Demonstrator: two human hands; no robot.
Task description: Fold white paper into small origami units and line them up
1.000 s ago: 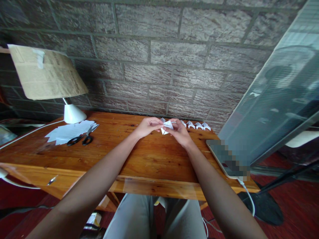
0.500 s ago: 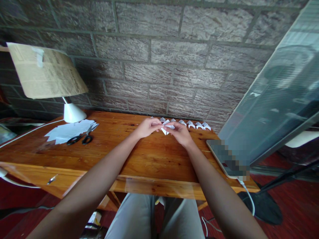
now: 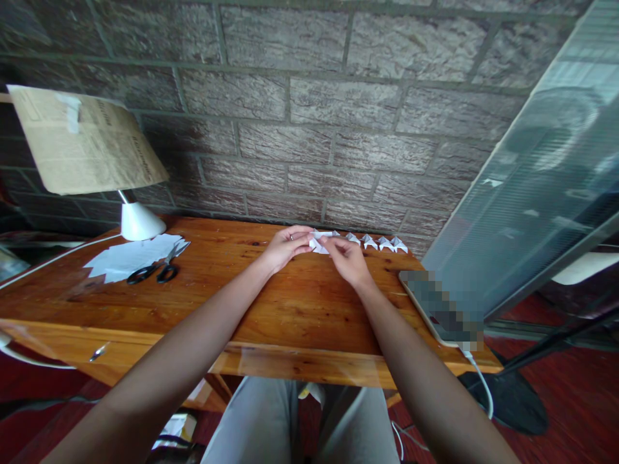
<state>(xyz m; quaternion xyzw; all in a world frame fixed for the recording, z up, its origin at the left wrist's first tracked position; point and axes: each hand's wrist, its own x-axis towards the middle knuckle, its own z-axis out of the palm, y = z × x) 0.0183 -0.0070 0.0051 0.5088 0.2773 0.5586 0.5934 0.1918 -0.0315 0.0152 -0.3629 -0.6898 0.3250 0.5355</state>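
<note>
A small folded white paper point(image 3: 319, 245) is held up between my two hands, above the far half of the wooden desk. My left hand point(image 3: 286, 248) pinches its left side, fingers closed; a ring shows on one finger. From the right, my right hand point(image 3: 349, 259) grips the paper with thumb and fingertips. Behind my hands, a row of several folded paper pieces point(image 3: 369, 241) stands along the back of the desk; my fingers hide part of that row.
Paper sheets point(image 3: 133, 256) and black-handled scissors point(image 3: 159, 265) lie at the left, near a lamp point(image 3: 140, 221) with a newspaper-like shade. A tablet-like device point(image 3: 425, 303) with a white cable rests at the desk's right edge. A brick wall point(image 3: 309, 154) rises behind the desk point(image 3: 290, 309).
The folded paper has turned from a pointed diamond shape to a wider, flatter one. My right fingers have shifted on it, and the view has moved slightly.
</note>
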